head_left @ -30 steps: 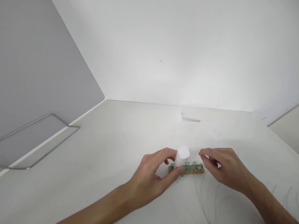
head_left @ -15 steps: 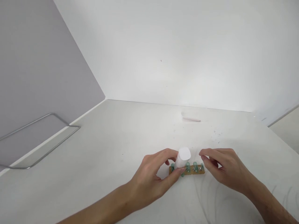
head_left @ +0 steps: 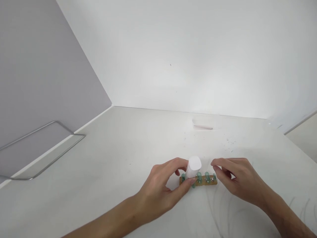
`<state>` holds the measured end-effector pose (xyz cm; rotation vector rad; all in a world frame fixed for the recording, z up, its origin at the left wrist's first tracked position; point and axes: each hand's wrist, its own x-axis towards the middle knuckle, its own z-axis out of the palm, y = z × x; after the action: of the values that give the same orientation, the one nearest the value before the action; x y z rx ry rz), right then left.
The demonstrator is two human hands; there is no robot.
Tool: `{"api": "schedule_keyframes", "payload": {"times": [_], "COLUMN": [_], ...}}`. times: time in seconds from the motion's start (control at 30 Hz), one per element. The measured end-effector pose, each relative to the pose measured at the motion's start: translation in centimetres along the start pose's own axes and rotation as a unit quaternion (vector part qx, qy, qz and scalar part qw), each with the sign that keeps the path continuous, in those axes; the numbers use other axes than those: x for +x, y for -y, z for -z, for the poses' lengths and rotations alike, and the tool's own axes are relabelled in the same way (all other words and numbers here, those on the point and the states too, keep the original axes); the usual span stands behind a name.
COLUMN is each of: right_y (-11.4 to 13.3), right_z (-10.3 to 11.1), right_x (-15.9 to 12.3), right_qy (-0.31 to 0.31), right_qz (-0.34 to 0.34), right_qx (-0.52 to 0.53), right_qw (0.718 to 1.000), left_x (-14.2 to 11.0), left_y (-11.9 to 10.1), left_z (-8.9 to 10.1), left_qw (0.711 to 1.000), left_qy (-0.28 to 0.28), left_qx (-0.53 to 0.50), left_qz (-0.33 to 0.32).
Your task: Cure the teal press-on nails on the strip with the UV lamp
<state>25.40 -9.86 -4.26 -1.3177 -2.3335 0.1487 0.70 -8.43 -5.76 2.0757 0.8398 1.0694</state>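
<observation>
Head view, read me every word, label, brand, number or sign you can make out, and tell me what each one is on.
There is no readable text.
White object in the left hand: no lettering visible on the sides that show.
Brown strip with green pieces: too small to tell whether anything is printed.
Table: specks and curved marks, none readable as letters or numbers.

- A matte grey panel [head_left: 49, 66] rose on the left, edged below by a narrow white strip [head_left: 49, 151].
- A white wall [head_left: 138, 56] filled the back (one tiny dark fleck [head_left: 170, 64] showed on it).
- A pale tabletop [head_left: 111, 148] met it along a thin dark seam [head_left: 153, 109].
- Soft, diffuse light brightened the wall's lower middle.
</observation>
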Motion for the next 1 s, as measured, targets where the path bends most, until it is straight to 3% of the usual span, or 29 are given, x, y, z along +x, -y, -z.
{"api": "schedule_keyframes", "payload": {"times": [1.0], "right_y": [-0.19], "right_z": [-0.04], "right_x": [-0.01], "right_qy": [0.014], "right_qz": [-0.013], "right_qx": [0.015], "right_qw": [1.0], "left_x": [-0.19], "left_y": [-0.52], "left_z": [-0.02], "left_qw": [0.999], "left_qy": [0.026], "left_qx": [-0.018], "left_qz": [0.029]}}
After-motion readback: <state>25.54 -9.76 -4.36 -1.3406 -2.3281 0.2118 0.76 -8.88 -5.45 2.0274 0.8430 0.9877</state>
